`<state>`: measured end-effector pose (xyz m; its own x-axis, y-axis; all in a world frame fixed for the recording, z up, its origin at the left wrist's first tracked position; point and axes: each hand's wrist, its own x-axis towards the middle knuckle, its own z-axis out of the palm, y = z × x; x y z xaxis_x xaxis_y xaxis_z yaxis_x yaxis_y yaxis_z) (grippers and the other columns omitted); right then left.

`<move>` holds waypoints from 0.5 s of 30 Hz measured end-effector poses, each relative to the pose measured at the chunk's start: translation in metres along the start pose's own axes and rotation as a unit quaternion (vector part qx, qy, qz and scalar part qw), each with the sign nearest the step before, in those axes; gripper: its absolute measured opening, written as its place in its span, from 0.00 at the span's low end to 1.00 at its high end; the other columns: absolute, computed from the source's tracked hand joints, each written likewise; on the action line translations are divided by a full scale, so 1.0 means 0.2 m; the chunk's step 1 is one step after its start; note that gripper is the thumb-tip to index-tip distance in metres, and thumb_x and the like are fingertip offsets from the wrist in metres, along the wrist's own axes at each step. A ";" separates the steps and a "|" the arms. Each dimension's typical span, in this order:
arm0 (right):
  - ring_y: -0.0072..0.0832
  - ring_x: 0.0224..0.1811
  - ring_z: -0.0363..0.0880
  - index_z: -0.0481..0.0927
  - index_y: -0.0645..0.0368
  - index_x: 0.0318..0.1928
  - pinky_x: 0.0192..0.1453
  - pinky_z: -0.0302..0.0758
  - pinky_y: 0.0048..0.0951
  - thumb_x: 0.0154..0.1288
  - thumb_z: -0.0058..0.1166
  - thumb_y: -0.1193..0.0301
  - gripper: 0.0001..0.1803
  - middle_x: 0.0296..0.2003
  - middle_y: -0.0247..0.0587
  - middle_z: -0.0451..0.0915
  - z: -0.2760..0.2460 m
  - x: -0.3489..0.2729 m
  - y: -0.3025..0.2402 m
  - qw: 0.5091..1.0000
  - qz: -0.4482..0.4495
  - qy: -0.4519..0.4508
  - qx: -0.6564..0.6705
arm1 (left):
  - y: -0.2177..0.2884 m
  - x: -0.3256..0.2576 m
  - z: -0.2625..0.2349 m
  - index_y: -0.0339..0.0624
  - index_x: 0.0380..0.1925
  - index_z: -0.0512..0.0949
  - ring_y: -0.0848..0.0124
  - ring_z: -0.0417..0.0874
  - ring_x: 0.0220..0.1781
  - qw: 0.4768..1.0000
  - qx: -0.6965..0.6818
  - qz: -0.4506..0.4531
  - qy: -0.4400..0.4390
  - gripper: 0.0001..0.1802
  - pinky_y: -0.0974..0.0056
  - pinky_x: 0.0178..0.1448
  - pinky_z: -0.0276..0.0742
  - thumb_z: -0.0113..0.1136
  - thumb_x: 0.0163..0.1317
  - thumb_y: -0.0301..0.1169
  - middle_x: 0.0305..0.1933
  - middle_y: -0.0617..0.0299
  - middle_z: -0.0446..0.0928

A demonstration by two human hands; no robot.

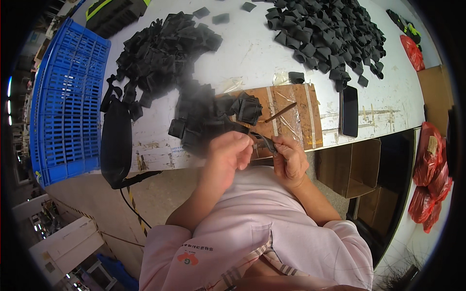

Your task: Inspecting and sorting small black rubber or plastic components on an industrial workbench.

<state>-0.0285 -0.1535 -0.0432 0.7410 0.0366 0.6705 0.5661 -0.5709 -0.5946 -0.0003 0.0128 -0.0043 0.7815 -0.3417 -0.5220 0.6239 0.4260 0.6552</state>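
Above the worktop [252,53] edge, my 2 hands, left hand [228,153] and right hand [290,157], pinch 1 black strap piece [264,141]; 2 big heaps [160,53] remain unworked.

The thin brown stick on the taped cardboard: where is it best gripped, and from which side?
The thin brown stick lies flat and slanted on the taped cardboard pad, with bare pad on either side. Probably pinch its lower left end from above, across its width; that end is nearest the right hand.
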 end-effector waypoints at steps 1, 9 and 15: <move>0.38 0.31 0.78 0.69 0.66 0.34 0.33 0.76 0.28 0.49 0.50 0.88 0.11 0.33 0.52 0.76 -0.01 0.00 0.00 1.000 -0.024 -0.002 -0.008 | 0.00 0.00 0.01 0.36 0.27 0.73 0.75 0.68 0.22 1.000 -0.004 -0.005 0.000 0.09 0.73 0.22 0.60 0.51 0.58 0.32 0.22 0.62 0.71; 0.41 0.29 0.78 0.69 0.67 0.36 0.29 0.76 0.31 0.45 0.52 0.88 0.15 0.34 0.53 0.75 -0.03 -0.01 0.04 0.992 -0.103 -0.075 -0.028 | 0.01 0.02 0.00 0.38 0.26 0.73 0.77 0.69 0.21 0.998 -0.023 -0.046 0.025 0.04 0.74 0.21 0.60 0.52 0.55 0.27 0.23 0.63 0.72; 0.39 0.32 0.75 0.73 0.67 0.35 0.30 0.73 0.31 0.47 0.61 0.72 0.16 0.36 0.51 0.73 -0.04 0.05 -0.02 0.991 -0.016 -0.133 0.006 | -0.02 0.03 0.00 0.35 0.28 0.74 0.80 0.70 0.21 0.991 0.110 0.030 0.063 0.03 0.75 0.23 0.63 0.54 0.54 0.24 0.24 0.64 0.73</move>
<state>-0.0271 -0.1576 -0.0298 0.7909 0.2704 0.5489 0.5937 -0.5564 -0.5814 0.0017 0.0090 -0.0098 0.8201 -0.2085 -0.5329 0.5713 0.2443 0.7835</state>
